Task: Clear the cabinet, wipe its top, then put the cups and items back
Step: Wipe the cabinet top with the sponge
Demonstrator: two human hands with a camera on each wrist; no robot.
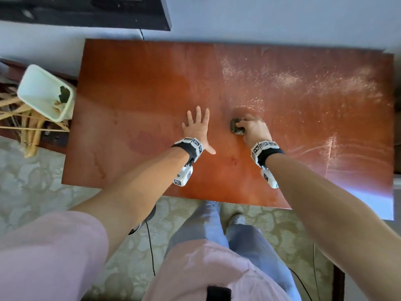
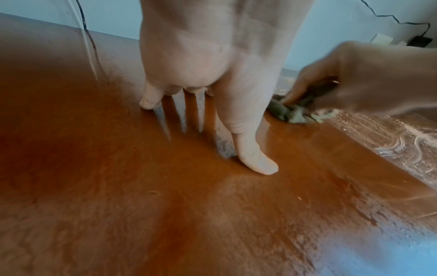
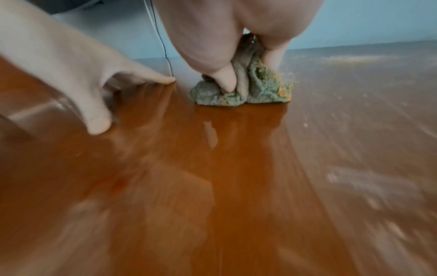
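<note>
Half the cabinet top point(image 1: 134, 88) is wiped: left hand point(image 1: 196, 129) flat and spread, right hand point(image 1: 252, 128) bunching the cloth point(image 1: 235, 127) at centre; next, the dusty three o'clock side.

At twelve o'clock the right hand point(image 3: 227, 37) pinches a bunched grey-green cloth point(image 3: 246, 89) down onto the wooden top point(image 3: 236, 177). At ten o'clock the left hand point(image 3: 71, 74) lies flat, fingers spread, on the wood. Pale dusty streaks cover the wood from two to four o'clock. A thin cable point(image 3: 163, 44) hangs behind.
</note>
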